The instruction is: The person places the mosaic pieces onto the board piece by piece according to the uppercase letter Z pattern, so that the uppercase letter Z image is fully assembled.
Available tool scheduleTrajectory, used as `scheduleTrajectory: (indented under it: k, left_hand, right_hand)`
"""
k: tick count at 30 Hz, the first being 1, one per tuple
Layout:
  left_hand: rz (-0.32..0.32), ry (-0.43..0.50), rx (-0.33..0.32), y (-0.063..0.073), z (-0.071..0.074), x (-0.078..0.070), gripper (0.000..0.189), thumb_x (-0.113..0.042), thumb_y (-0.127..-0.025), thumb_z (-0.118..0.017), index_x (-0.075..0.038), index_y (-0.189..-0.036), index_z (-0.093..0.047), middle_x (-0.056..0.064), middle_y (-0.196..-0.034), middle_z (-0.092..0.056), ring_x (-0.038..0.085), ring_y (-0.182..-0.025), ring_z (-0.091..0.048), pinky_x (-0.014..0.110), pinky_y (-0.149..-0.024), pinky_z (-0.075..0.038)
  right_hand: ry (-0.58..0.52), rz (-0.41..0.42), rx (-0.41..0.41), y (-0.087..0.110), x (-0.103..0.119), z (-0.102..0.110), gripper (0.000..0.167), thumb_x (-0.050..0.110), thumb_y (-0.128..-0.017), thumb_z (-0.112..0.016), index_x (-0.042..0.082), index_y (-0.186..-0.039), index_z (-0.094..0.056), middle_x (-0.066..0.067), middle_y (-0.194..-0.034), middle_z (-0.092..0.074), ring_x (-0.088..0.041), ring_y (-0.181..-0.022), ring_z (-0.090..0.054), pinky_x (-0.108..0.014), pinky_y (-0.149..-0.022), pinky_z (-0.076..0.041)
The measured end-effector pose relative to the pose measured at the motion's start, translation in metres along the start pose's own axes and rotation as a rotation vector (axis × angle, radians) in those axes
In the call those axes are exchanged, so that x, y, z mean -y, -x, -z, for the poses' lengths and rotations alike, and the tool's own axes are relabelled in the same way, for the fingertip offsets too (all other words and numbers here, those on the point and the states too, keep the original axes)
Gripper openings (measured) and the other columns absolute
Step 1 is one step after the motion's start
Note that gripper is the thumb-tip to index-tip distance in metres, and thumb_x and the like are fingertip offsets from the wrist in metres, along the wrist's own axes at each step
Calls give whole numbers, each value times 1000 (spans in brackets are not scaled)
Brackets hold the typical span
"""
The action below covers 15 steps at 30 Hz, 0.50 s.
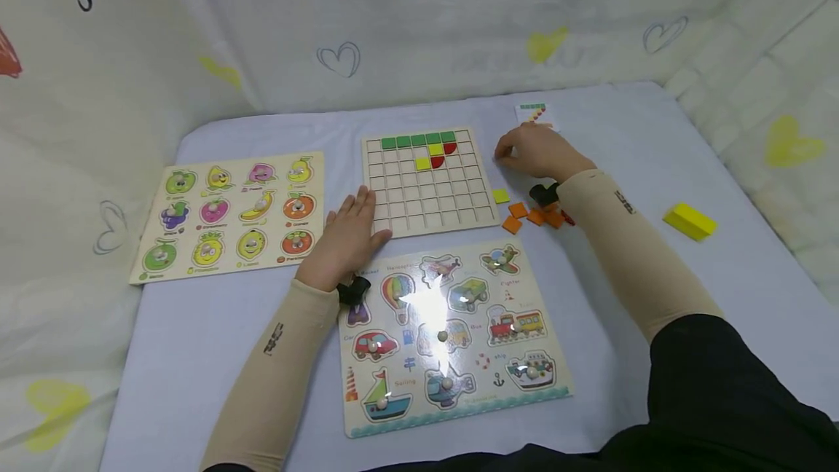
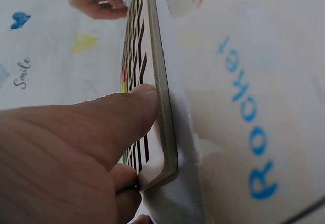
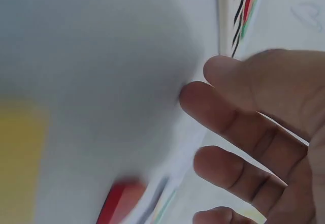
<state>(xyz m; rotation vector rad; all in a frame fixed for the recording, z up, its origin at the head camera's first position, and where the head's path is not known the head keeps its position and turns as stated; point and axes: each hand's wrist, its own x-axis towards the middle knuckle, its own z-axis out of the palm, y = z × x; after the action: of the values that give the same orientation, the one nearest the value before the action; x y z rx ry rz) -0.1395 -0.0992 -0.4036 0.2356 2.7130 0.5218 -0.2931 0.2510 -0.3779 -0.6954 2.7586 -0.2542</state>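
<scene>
The grid board [image 1: 426,206] on the table [image 1: 177,355] is presumably steadied by the left hand [image 1: 347,237], laid straight-fingered at its near left corner, while the right hand [image 1: 540,153], loosely bent, no piece visible, is held near the pattern card [image 1: 528,114].

Right hand [image 1: 540,152]: room over tablecloth [image 1: 623,133] right of knuckles; slim gap between fingertips and grid board [image 1: 426,202]. Orange squares [image 1: 512,224] obstruct wristward, card [image 1: 529,113] beyond. Left hand [image 1: 342,241]: vehicle board [image 1: 426,357] below thumb, fruit board [image 1: 190,233] left of fingers.
</scene>
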Motion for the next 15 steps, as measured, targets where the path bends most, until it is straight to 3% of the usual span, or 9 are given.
scheduleTrajectory:
  k: [9, 15]
  left_hand:
    - [2, -1, 12, 0, 1, -1, 85, -46, -108, -50, -4, -167, -5, 12, -177, 3, 37, -165, -1, 63, -131, -9]
    - [7, 7, 18, 0, 1, -1, 85, -45, -108, -50, -5, -167, -4, 12, -177, 3, 37, -165, -1, 63, -131, -8]
  right_hand:
    - [-12, -138, 34, 23, -36, 9, 41, -1, -95, -44, 7, -120, -75, -19, -125, -70, -36, -116, -54, -56, -104, -46]
    - [-32, -177, 26, 36, -51, 10, 29, 4, -97, -55, 8, -117, -76, -20, -128, -68, -39, -119, -54, -60, -108, -44]
